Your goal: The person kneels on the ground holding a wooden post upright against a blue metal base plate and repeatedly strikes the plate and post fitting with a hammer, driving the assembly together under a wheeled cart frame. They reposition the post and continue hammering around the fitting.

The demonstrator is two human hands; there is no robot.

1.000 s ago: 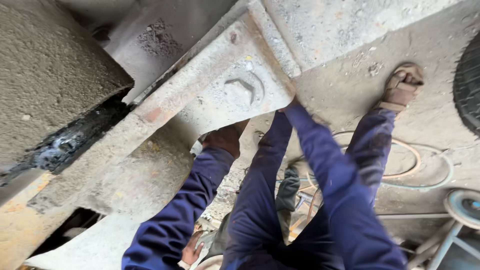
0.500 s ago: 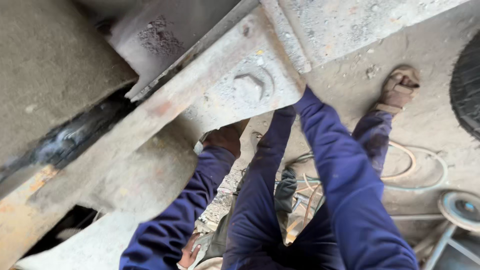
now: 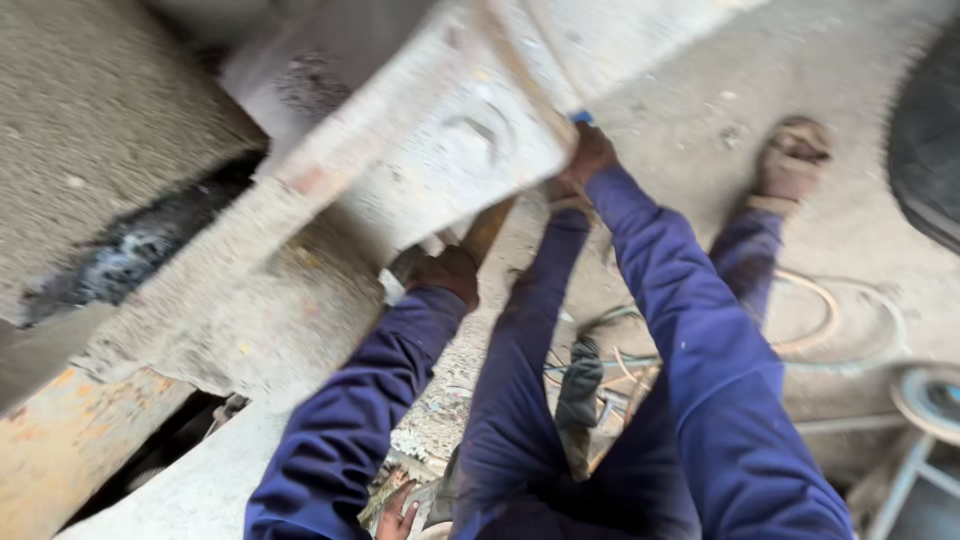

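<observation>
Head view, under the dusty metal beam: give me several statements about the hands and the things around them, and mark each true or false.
1. The right hand is raised to the lower edge of the dusty grey metal beam. True.
2. Both arms wear bright orange sleeves. False: the dark blue sleeves cover both arms.
3. The left hand is beneath the beam, lower in the picture than the right hand. True.
4. The ground below is polished white tile. False: it is dusty grey concrete ground.
5. A black rubber tyre shows at the right edge of the picture. True.
6. The beam is freshly painted green. False: it is grey with dust, with rusty orange patches lower left.
</observation>
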